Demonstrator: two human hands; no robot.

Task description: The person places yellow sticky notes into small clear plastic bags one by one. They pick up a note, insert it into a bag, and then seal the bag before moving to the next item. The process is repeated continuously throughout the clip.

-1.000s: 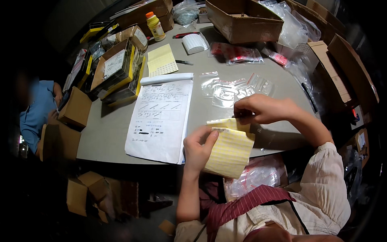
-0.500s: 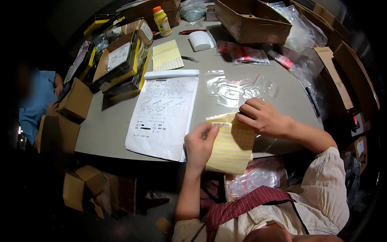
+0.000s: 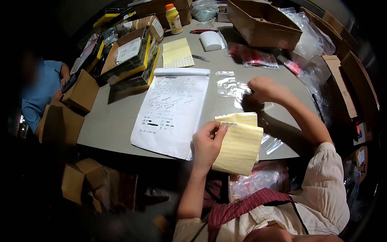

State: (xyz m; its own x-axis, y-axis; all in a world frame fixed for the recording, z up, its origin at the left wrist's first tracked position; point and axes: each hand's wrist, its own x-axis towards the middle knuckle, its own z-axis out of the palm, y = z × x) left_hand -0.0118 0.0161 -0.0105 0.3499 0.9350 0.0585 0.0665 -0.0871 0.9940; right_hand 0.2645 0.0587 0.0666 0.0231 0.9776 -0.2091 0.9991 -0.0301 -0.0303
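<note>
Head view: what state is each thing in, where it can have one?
Left hand: closed on held sheet
Held sheet: yellow, raised
Right hand: by clear bags, grip unclear
Clear bags: lying down
Notepad: open, written on
Bottle: standing, capped
Large box: open-topped
Loose yellow sheet: lying flat

Across one table (image 3: 115, 125), we counted one notepad (image 3: 175, 115), one orange-capped bottle (image 3: 174, 20), one gridded white roll (image 3: 211, 41) and one flat yellow sheet (image 3: 177, 52); we could not number the sheets in the hand-held yellow paper (image 3: 238, 149) or the overlapping clear bags (image 3: 225, 84).
</note>
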